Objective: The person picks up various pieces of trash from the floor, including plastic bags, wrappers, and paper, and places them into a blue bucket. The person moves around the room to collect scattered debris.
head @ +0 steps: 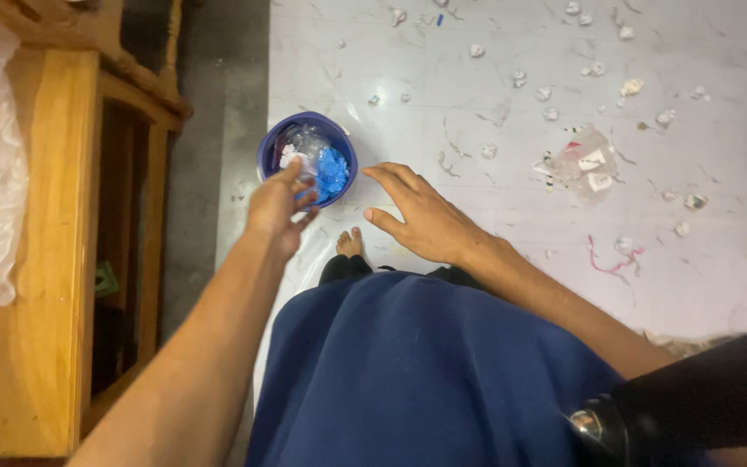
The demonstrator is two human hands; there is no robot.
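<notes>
At upper centre-left, the left hand (283, 203) hovers over the bin (270, 147), fingers pinched on a clear wrapper (308, 166), likely light, crinkly and slippery, best held by a bunched edge. The right hand (421, 216) hangs beside it, fingers spread, empty.

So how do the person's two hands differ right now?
The left hand is curled, its fingers pinched on something pale at the rim of the blue bucket; what it grips is too small to tell. The right hand is open with fingers spread, holds nothing and hangs over the white floor, apart from the bucket. Both are bare and reach forward.
</notes>
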